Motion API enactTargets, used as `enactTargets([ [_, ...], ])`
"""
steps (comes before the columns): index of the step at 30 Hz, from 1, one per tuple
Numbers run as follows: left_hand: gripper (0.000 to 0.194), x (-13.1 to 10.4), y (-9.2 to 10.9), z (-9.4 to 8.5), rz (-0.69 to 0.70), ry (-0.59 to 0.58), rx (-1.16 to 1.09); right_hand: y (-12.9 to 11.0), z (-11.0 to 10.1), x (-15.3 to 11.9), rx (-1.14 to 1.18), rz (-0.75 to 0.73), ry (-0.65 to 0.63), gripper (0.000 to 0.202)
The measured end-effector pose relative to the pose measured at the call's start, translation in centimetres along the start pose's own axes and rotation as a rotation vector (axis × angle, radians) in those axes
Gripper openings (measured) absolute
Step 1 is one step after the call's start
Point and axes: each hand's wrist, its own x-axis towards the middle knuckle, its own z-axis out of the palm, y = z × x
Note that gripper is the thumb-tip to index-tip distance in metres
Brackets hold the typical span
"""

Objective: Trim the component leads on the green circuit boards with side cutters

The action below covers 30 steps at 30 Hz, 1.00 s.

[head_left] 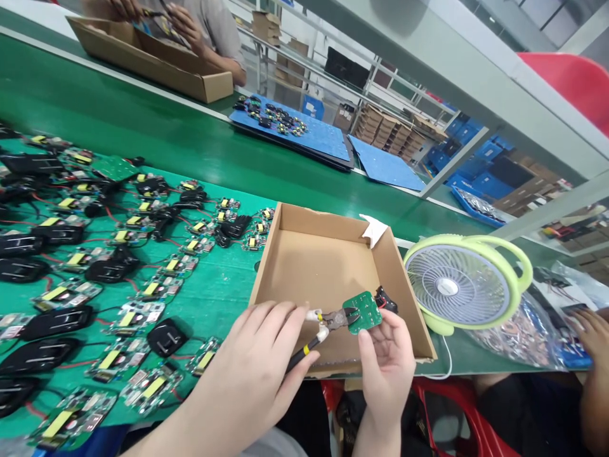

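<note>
My left hand [266, 355] is closed around a pair of side cutters [339, 319] with black and yellow handles. The cutters' jaws lie against the face of a green circuit board [362, 312]. That board is pinched between thumb and fingers of my right hand [387, 355], tilted toward me. Behind the board a black part [384, 299] with red wire shows, partly hidden. Both hands work over the near side of a shallow cardboard box [328, 254], which has a torn white flap [373, 230] at its far right corner.
Many wired circuit boards [152, 289] with black housings cover the green mat on the left. A lime-green fan [461, 282] stands right of the box. Beyond are blue sheets [304, 130] with boards and another person's box [157, 63]. A neighbour's hand [590, 330] rests at far right.
</note>
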Motion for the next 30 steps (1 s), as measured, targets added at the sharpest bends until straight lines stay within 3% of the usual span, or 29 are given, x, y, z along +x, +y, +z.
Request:
enactTargets([
  [16,0.034,-0.2,0.0,0.2,0.018,-0.012,-0.011,-1.6,0.4,0.1,0.106,0.143,0.020,0.022],
  [30,0.032,-0.4,0.0,0.4,-0.002,0.001,-0.013,-1.2,0.3,0.2,0.113,0.134,0.022,0.022],
])
